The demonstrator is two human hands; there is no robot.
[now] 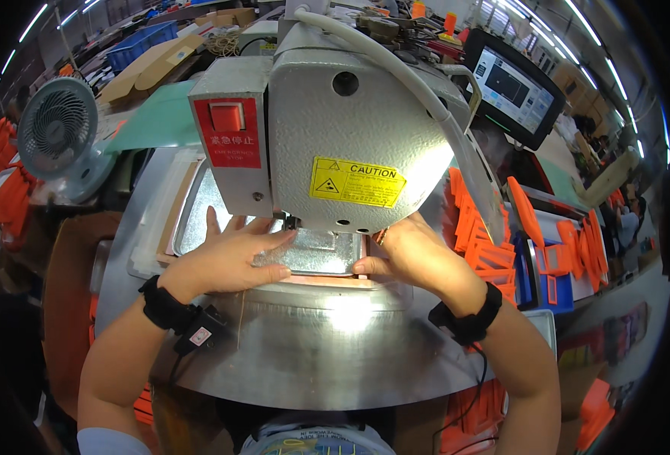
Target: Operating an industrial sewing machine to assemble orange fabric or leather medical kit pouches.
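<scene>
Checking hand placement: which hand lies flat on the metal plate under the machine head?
The left hand, palm down, fingers spread on the plate. The right hand only touches the plate's right edge with its fingertips.

I'm seeing a grey desk fan [58, 129] standing at my far left, and a tilted touchscreen monitor [513, 87] glowing upper right. Orange plastic pieces [479, 235] are lying stacked at the right (blue bins [555, 292] sitting beside them).

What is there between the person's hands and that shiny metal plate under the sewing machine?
Nothing visible: the left hand lies flat on the shiny metal plate, and the right hand touches its right edge, under the grey sewing machine head.
</scene>
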